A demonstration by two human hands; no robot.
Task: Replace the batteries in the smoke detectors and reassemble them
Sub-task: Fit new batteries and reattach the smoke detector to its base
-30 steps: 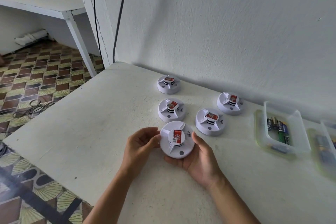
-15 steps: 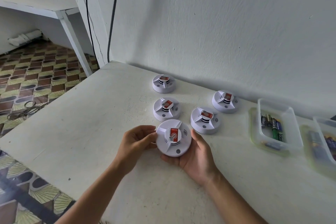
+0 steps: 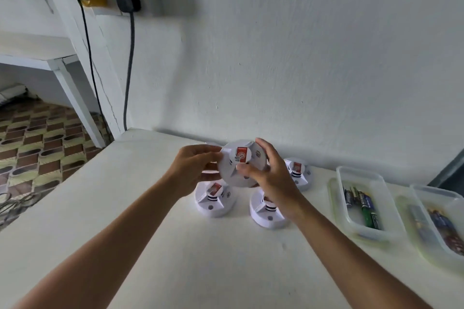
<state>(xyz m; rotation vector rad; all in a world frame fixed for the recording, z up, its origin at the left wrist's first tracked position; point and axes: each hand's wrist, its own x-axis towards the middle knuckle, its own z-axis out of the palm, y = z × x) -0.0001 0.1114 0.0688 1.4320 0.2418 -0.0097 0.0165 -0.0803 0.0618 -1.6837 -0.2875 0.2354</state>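
1. Above the table [image 3: 155, 246], lifted clear of it, held smoke detector [image 3: 241, 164] sits between both hands, face tilted toward the camera.
2. Left hand [image 3: 194, 170] clamped on its left rim, fingers curled round the edge; likely bracing the base.
3. Right hand [image 3: 266, 170] clamped on its right side, thumb across the front near the red label; reads like a twist grip to separate cover from base, judged only.
4. Held detector: white round plastic disc, smooth, raised ribs running to a central hub, small dark sound-wave mark.
5. Three more detectors rest on the table below: left detector [image 3: 214, 199], middle detector [image 3: 267, 212] partly hidden by the right wrist, rear detector [image 3: 298, 173] near the wall. All look closed, so task seems early.
6. Right of them, near tub [image 3: 361, 198], clear plastic, holds cylindrical batteries [image 3: 364, 206], green and dark wraps; kept within right-hand reach.
7. Far tub [image 3: 442, 223] holds more, blurred.
8. Tabletop matte, off-white, slightly rough.
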